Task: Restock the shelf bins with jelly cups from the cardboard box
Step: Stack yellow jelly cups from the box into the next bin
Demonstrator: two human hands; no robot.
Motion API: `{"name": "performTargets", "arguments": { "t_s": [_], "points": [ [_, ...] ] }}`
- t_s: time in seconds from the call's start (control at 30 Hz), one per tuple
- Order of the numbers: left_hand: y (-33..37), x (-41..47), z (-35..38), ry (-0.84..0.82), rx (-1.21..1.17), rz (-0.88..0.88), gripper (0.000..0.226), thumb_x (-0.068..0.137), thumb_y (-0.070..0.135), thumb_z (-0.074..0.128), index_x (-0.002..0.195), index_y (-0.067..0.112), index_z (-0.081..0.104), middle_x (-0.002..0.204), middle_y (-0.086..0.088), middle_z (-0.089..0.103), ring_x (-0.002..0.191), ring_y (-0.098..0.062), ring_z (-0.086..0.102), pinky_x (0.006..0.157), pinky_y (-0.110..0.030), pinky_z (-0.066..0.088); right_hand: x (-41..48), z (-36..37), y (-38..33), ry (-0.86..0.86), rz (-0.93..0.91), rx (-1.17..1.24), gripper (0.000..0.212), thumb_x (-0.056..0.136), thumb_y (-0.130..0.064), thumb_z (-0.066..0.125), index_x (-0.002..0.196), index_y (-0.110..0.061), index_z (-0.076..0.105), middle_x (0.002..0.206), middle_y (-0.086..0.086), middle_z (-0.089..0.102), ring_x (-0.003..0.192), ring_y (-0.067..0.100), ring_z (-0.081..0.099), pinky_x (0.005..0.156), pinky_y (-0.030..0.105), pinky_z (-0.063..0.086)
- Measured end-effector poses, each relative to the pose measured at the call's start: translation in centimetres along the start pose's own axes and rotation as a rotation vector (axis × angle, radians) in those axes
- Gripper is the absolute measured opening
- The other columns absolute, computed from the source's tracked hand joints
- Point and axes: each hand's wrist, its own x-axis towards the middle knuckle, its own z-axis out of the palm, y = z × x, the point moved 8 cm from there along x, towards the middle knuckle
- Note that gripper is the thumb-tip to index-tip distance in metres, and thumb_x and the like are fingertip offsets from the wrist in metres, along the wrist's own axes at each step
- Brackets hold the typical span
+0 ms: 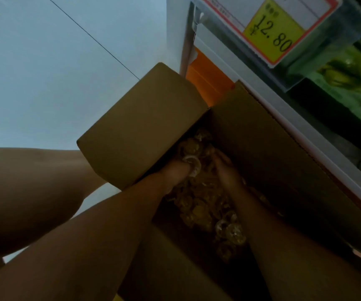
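Note:
An open cardboard box (259, 135) stands on the floor beside the shelf, its flaps spread wide. Several yellowish jelly cups (205, 209) lie heaped in its dim bottom. Both my arms reach down into it. My left hand (175, 172) is curled around jelly cups, one pale cup (193, 165) showing at its fingers. My right hand (225, 168) lies among the cups with fingers bent downward; whether it holds any is hidden in the shadow.
The shelf edge (283, 101) runs diagonally on the right with a yellow price tag (273, 33) reading 12.80. A clear bin of green packs (349, 77) sits above it. Pale floor (44, 72) spreads to the left. My bare leg (29, 187) is at lower left.

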Motion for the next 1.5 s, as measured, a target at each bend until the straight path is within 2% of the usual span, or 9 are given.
{"name": "performTargets", "arguments": {
  "t_s": [0.17, 0.27, 0.47, 0.63, 0.8, 0.97, 1.17, 1.3, 1.5],
  "points": [
    [-0.2, -0.3, 0.3, -0.050, -0.009, 0.000, 0.046, 0.101, 0.014, 0.049, 0.145, 0.017, 0.036, 0.138, -0.006, 0.049, 0.123, -0.025, 0.051, 0.099, -0.031, 0.045, -1.8, 1.6, 0.7, -0.121, 0.114, 0.151, 0.033, 0.099, -0.038, 0.050, 0.127, -0.022, 0.057, 0.130, 0.027, 0.053, 0.111, 0.042, 0.058, 0.093, 0.052, 0.051],
    [0.3, -0.5, 0.5, -0.074, 0.041, 0.035, 0.044, 0.102, 0.015, 0.046, 0.146, 0.016, 0.037, 0.140, -0.009, 0.049, 0.126, -0.025, 0.049, 0.099, -0.031, 0.044, -2.6, 2.6, 1.7, -0.163, 0.188, 0.289, 0.031, 0.094, -0.051, 0.051, 0.121, -0.034, 0.055, 0.127, 0.006, 0.058, 0.105, 0.024, 0.061, 0.084, 0.043, 0.057],
    [0.1, -0.3, 0.2, -0.086, 0.058, 0.055, 0.050, 0.100, 0.017, 0.050, 0.147, 0.021, 0.036, 0.139, -0.008, 0.050, 0.124, -0.025, 0.051, 0.103, -0.042, 0.047, -2.4, 2.6, 2.5, -0.247, 0.215, 0.396, 0.038, 0.094, -0.050, 0.053, 0.126, -0.029, 0.056, 0.129, -0.001, 0.058, 0.113, 0.022, 0.060, 0.090, 0.045, 0.055],
    [1.2, -1.7, 0.7, -0.098, 0.041, 0.198, 0.034, 0.097, 0.004, 0.051, 0.122, 0.026, 0.048, 0.117, -0.002, 0.054, 0.106, -0.018, 0.055, 0.075, -0.029, 0.052, -4.1, 1.9, 3.4, -0.301, 0.261, 0.534, 0.061, 0.078, -0.046, 0.067, 0.134, -0.026, 0.055, 0.131, 0.003, 0.062, 0.114, 0.022, 0.062, 0.088, 0.045, 0.055],
    [1.0, -4.4, 1.5, -0.106, 0.076, 0.216, 0.017, 0.097, 0.009, 0.054, 0.108, 0.021, 0.051, 0.109, -0.002, 0.057, 0.089, -0.013, 0.060, 0.062, -0.027, 0.058, -8.0, 0.7, 3.7, -0.348, 0.219, 0.578, 0.055, 0.080, -0.048, 0.061, 0.129, -0.025, 0.057, 0.118, 0.003, 0.070, 0.103, 0.017, 0.068, 0.079, 0.038, 0.055],
    [1.0, -8.8, 2.8, -0.249, -0.034, 0.094, 0.044, 0.095, 0.009, 0.058, 0.128, 0.036, 0.048, 0.116, 0.006, 0.053, 0.099, -0.020, 0.064, 0.070, -0.037, 0.062, -13.0, -1.4, 3.4, -0.327, 0.176, 0.596, 0.045, 0.082, -0.051, 0.059, 0.120, -0.026, 0.061, 0.114, 0.002, 0.071, 0.104, 0.018, 0.067, 0.075, 0.034, 0.055],
    [2.6, -14.8, 5.4, -0.321, -0.010, 0.117, 0.033, 0.102, 0.017, 0.047, 0.128, 0.037, 0.051, 0.110, 0.001, 0.057, 0.092, -0.019, 0.064, 0.073, -0.041, 0.061, -18.4, -4.6, 2.0, -0.261, -0.001, 0.650, 0.054, 0.080, -0.053, 0.062, 0.126, -0.026, 0.060, 0.121, 0.008, 0.068, 0.112, 0.025, 0.064, 0.079, 0.038, 0.055],
    [2.9, -18.5, 7.2, -0.367, -0.014, 0.127, 0.031, 0.103, 0.025, 0.042, 0.131, 0.038, 0.048, 0.115, -0.002, 0.057, 0.099, -0.023, 0.062, 0.074, -0.046, 0.060, -21.9, -5.9, 1.3, -0.248, -0.129, 0.692, 0.054, 0.081, -0.051, 0.063, 0.129, -0.028, 0.059, 0.124, 0.010, 0.066, 0.116, 0.029, 0.062, 0.101, 0.051, 0.046],
    [4.5, -22.8, 7.8, -0.372, 0.215, 0.307, 0.038, 0.094, 0.057, 0.048, 0.127, 0.039, 0.049, 0.121, 0.001, 0.050, 0.108, -0.023, 0.057, 0.076, -0.043, 0.060, -27.2, -8.3, 1.1, -0.086, -0.278, 0.662, 0.039, 0.085, -0.037, 0.067, 0.123, -0.031, 0.064, 0.126, 0.005, 0.063, 0.117, 0.026, 0.058, 0.088, 0.042, 0.054]
  ]
}}
